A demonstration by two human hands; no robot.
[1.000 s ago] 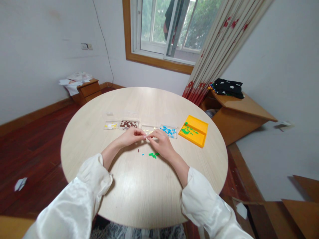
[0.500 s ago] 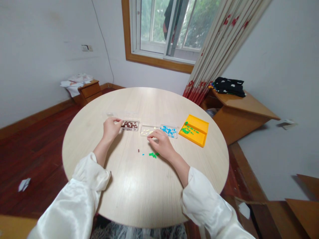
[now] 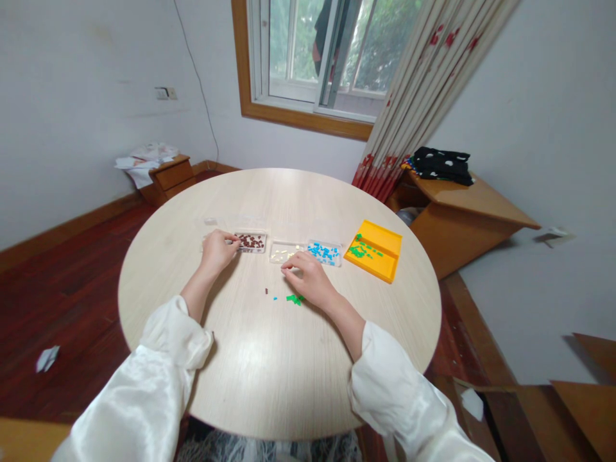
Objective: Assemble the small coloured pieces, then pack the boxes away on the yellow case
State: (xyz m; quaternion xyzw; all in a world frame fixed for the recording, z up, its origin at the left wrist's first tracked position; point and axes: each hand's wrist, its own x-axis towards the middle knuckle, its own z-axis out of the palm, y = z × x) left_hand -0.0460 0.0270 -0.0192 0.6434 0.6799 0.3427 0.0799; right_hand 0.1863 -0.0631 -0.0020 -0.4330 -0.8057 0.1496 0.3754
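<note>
My left hand (image 3: pixel 217 251) rests on the round table (image 3: pixel 269 359), fingers curled over the leftmost clear tray, right beside the clear tray of brown pieces (image 3: pixel 252 242). My right hand (image 3: pixel 308 277) sits with fingers pinched together just in front of the clear tray of pale pieces (image 3: pixel 285 251); what it pinches is too small to name. A clear tray of blue pieces (image 3: pixel 326 253) lies to its right. A few loose green, blue and brown pieces (image 3: pixel 292 299) lie on the table below my right hand.
An orange tray (image 3: pixel 380 242) with green pieces lies at the right of the row. A wooden cabinet (image 3: pixel 462 221) with dark cloth stands past the table's right edge, and a small wooden nightstand (image 3: pixel 169 174) at the far left wall.
My left hand left my right hand and moved left to the leftmost clear tray, then edged toward the brown tray. My right hand stayed almost in place.
</note>
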